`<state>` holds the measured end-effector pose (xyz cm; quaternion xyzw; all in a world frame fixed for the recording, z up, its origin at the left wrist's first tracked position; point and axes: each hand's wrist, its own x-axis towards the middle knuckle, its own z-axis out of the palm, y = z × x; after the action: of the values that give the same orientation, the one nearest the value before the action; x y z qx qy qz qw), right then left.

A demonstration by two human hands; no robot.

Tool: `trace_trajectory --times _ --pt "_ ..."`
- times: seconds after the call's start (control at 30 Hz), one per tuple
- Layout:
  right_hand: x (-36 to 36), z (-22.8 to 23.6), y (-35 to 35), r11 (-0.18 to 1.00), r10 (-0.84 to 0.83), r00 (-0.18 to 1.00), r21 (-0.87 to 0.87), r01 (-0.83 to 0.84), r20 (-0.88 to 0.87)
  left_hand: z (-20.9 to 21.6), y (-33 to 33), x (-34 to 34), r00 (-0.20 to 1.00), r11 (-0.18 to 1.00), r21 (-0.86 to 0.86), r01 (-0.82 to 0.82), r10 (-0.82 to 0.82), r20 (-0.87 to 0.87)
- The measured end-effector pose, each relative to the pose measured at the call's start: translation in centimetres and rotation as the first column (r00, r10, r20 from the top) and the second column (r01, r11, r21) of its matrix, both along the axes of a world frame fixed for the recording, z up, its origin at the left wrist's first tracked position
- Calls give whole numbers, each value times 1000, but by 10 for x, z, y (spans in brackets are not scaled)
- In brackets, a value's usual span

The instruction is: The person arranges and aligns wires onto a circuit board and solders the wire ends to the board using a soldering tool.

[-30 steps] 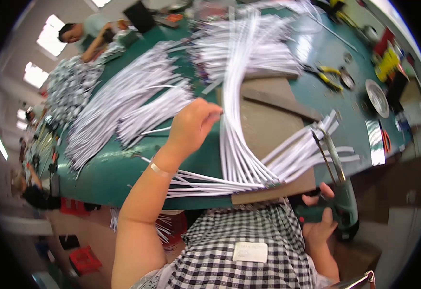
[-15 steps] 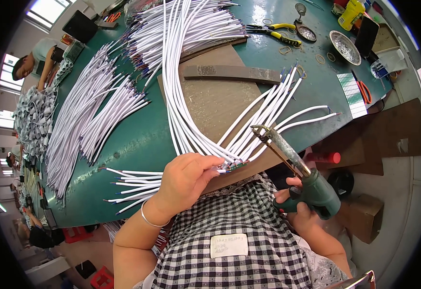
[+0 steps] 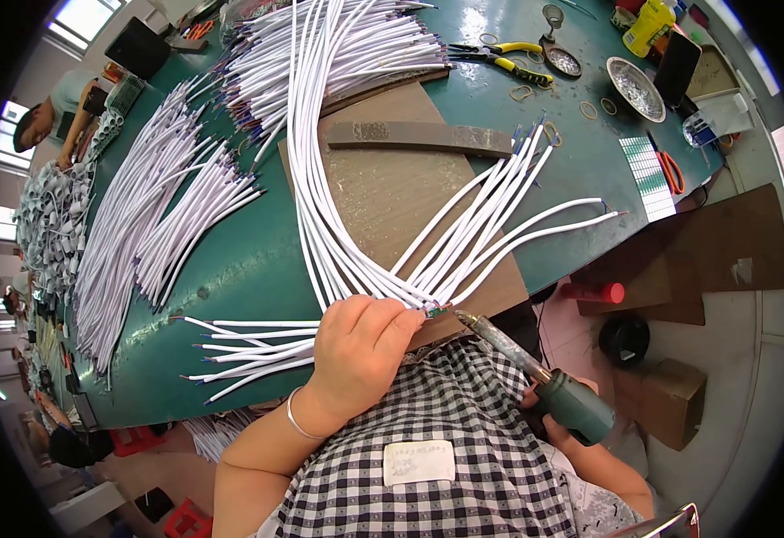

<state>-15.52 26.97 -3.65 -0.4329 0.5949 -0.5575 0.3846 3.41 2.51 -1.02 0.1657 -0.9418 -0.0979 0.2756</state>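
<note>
1. Circuit strip [image 3: 437, 311]: small and green, at the near edge of the brown board [image 3: 419, 202], partly covered by fingers.
2. Left hand [image 3: 362, 350]: curled over the board's near edge, fingertips at the strip; whether they pinch or merely press it is hidden.
3. Right hand [image 3: 557, 431]: wrapped round the handle of the soldering gun [image 3: 576, 408], to the near right of the board. The gun's tip is just beside the strip; contact cannot be told.
4. Cables [image 3: 320, 215]: white, meeting at the strip; some arch away over the board's left part, others fan out to its right and left.
5. Bar [image 3: 419, 137]: lying across the board's far part.
6. Worktop [image 3: 230, 282]: green, under the board, with a cable stack [image 3: 383, 45] beyond it and two bundles [image 3: 132, 215] left of it.
7. Pliers [image 3: 510, 63], dish [image 3: 636, 90] and scissors [image 3: 671, 172]: right of the board, toward the far side.
</note>
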Motion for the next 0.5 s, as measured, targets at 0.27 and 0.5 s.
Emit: trace_trajectory --times 0.27,0.5 --pt "0 5 -7 998 36 996 60 -31 -86 0 -4 -1 999 996 77 45 -45 -1" --pt "4 4 -18 1000 1 1000 -29 0 10 15 -15 0 997 983 165 77 -79 7"
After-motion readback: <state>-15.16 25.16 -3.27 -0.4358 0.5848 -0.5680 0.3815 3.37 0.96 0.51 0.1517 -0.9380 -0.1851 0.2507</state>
